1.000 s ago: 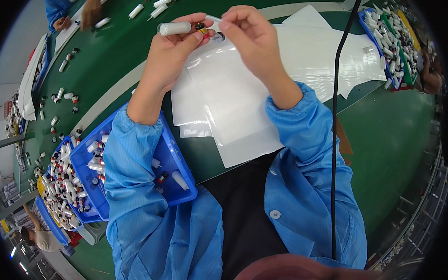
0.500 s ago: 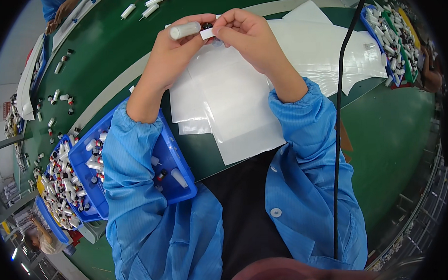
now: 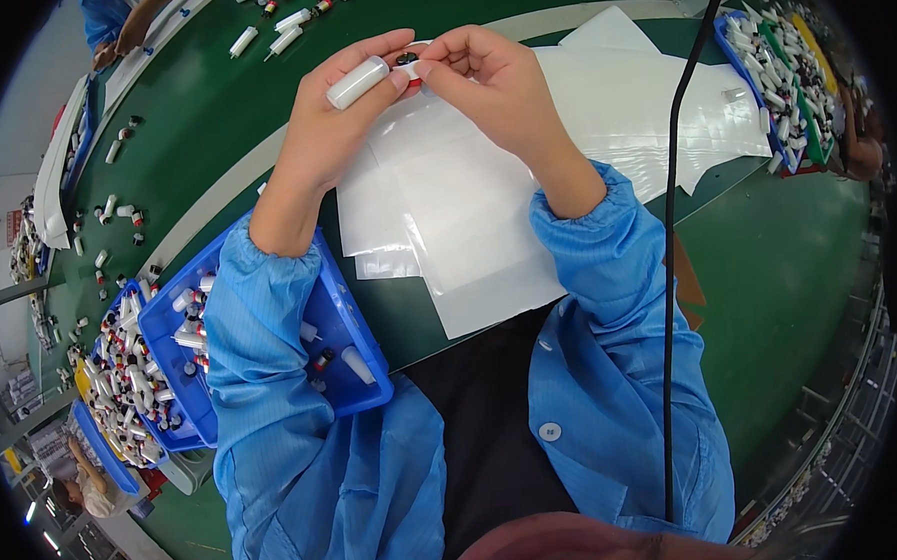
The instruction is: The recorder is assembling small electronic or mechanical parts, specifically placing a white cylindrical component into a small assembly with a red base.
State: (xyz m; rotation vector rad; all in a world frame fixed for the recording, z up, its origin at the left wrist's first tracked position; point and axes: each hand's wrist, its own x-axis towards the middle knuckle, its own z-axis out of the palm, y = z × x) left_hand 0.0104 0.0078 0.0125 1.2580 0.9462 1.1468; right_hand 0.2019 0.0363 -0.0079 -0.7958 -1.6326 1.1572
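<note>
My left hand [image 3: 326,113] is closed round a white plastic cylinder [image 3: 358,82], which lies slantwise between thumb and fingers. Beside the cylinder's upper end shows a small black round part [image 3: 406,59] with white and red below it; whether it joins the cylinder I cannot tell. The thumb and forefinger of my right hand [image 3: 505,89] pinch at the white and red piece [image 3: 414,77], partly hidden by the fingertips. Both hands are above the far edge of several glossy white sheets [image 3: 475,209] on the green table.
A blue bin [image 3: 368,394] with white cylinders and small dark parts stands by my left forearm, with more filled bins [image 3: 127,374] farther left. Loose pieces [image 3: 287,22] lie on the green surface beyond. A black cable [image 3: 674,220] crosses at right, near another filled bin [image 3: 760,86].
The cylinder has tilted, its near end swinging down and left. The black round part and red band now show more plainly between my hands. My right fingers remain pinched at it.
</note>
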